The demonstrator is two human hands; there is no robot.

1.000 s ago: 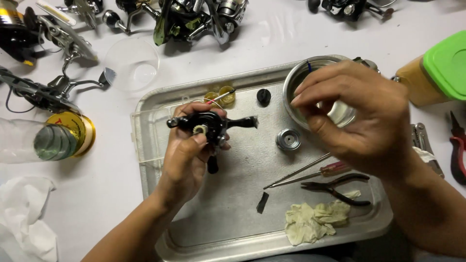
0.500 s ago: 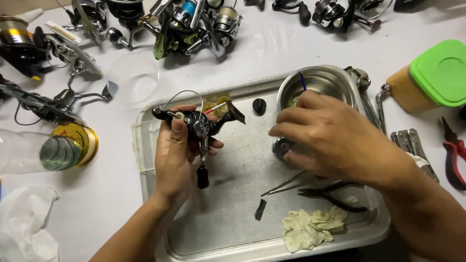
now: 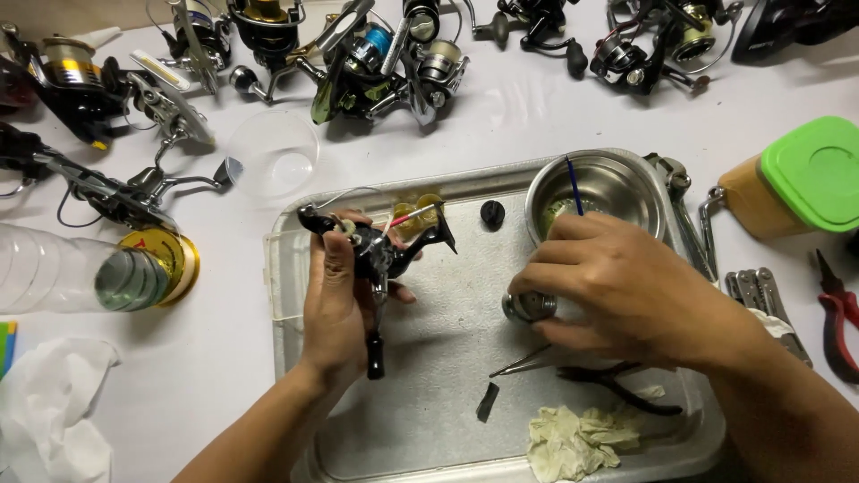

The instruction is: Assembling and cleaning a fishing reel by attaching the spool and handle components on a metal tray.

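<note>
My left hand (image 3: 338,304) grips a black fishing reel body (image 3: 376,246) over a metal tray (image 3: 429,420), its handle pointing down toward me. My right hand (image 3: 617,286) rests on the tray with its fingers closed around a small silver spool part (image 3: 528,307). A steel bowl (image 3: 617,183) with a blue brush (image 3: 574,186) in it stands just behind that hand. A small black knob (image 3: 492,212) lies on the tray near the bowl.
Pliers (image 3: 617,380), tweezers (image 3: 519,362) and a crumpled rag (image 3: 577,438) lie on the tray's near side. Several fishing reels (image 3: 376,49) line the table's far edge. A plastic bottle (image 3: 80,277) lies left; a green-lidded container (image 3: 796,179) and red-handled pliers (image 3: 837,313) sit right.
My right hand came down from the bowl's rim to the silver spool part on the tray. My left hand tilted the reel body and drew it slightly left.
</note>
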